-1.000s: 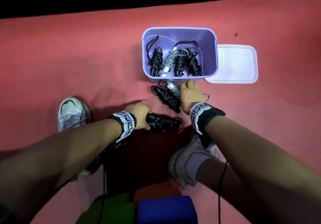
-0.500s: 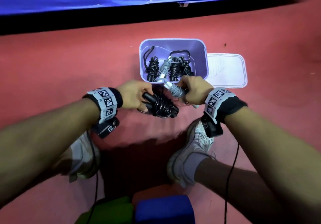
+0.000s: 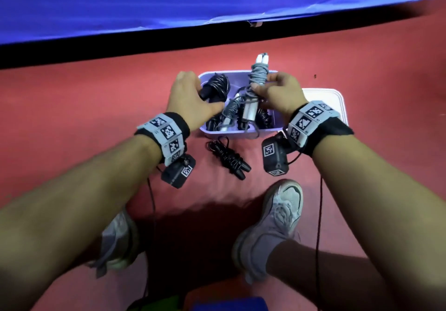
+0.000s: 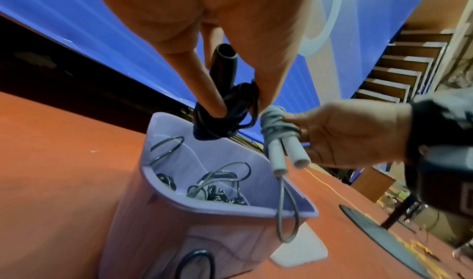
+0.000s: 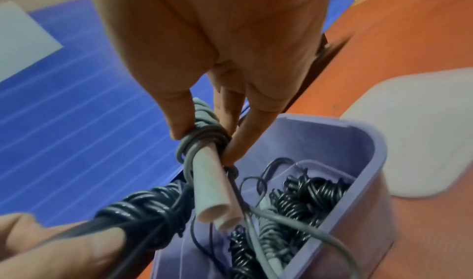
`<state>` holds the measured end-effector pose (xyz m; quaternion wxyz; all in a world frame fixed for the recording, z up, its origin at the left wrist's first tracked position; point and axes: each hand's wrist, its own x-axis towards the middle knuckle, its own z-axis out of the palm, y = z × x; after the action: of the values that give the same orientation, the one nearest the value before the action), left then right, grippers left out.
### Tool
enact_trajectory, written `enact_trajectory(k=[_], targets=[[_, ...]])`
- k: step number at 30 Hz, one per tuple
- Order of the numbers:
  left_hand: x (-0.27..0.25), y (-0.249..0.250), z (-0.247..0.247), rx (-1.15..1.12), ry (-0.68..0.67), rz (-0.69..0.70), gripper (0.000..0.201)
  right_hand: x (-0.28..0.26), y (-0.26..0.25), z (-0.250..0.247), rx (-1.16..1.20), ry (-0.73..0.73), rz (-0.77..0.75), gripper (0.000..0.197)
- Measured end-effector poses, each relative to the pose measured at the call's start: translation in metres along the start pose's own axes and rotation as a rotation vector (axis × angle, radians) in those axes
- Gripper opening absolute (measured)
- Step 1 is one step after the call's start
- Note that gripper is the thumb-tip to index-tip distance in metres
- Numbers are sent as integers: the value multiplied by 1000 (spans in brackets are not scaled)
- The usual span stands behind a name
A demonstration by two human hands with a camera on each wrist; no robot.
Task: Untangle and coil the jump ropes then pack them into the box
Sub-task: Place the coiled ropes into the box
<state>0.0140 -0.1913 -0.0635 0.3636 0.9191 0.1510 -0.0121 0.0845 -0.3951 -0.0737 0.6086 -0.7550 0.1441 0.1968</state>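
A lavender box [image 3: 237,132] stands on the red floor and holds several coiled ropes, black and grey. My left hand [image 3: 202,96] grips a coiled black jump rope [image 3: 217,84] by its handles above the box's left side. The left wrist view shows the fingers pinching that black rope [image 4: 225,101]. My right hand [image 3: 263,90] holds a coiled grey jump rope [image 3: 259,74] with white handles, upright over the box's right half. In the right wrist view the thumb and fingers pinch the grey rope [image 5: 207,141]. One more coiled black rope [image 3: 228,157] lies on the floor before the box.
The box's pale lid [image 3: 324,100] lies flat just right of the box. A blue mat [image 3: 169,1] with a black lower edge runs along the back. My two shoes [image 3: 272,226] are planted near the front, with blue and green blocks [image 3: 229,306] between them.
Both hands rose from the floor with a rope each and moved forward over the box. The second black rope stayed on the floor.
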Motion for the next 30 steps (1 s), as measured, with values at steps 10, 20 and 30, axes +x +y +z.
enact_trajectory(k=[10, 20, 30], targets=[[19, -22, 31, 516, -347, 182, 58, 32, 1, 34, 148, -36, 15, 25], [39, -20, 35, 598, -445, 277, 29, 38, 23, 25, -178, -31, 81, 43], [64, -27, 32, 806, -703, 356, 72, 34, 25, 32, -551, -84, -55, 44]])
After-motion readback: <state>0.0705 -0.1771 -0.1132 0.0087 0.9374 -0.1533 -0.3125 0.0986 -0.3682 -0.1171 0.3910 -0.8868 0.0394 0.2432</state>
